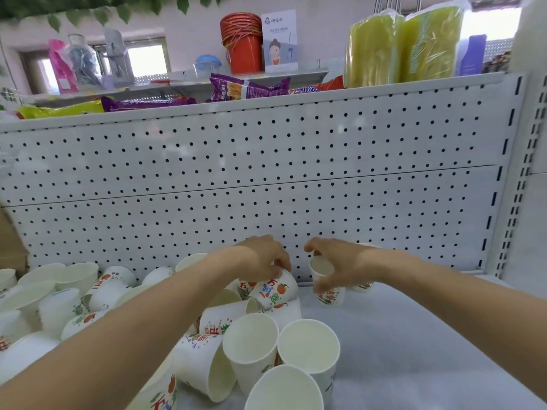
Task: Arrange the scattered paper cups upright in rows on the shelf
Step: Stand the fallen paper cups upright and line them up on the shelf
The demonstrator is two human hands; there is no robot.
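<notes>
White paper cups printed with oranges and red characters lie scattered over the left and middle of the white shelf. My left hand grips a tipped cup on top of the pile near the back panel. My right hand holds an upright cup by its rim, close to the back wall. Another cup stands behind my right wrist, mostly hidden. Three upright cups stand close together at the front centre.
A white perforated back panel rises behind the shelf, with a slotted upright at the right. Above it sit snack packets, stacked red buckets and yellow-green packs.
</notes>
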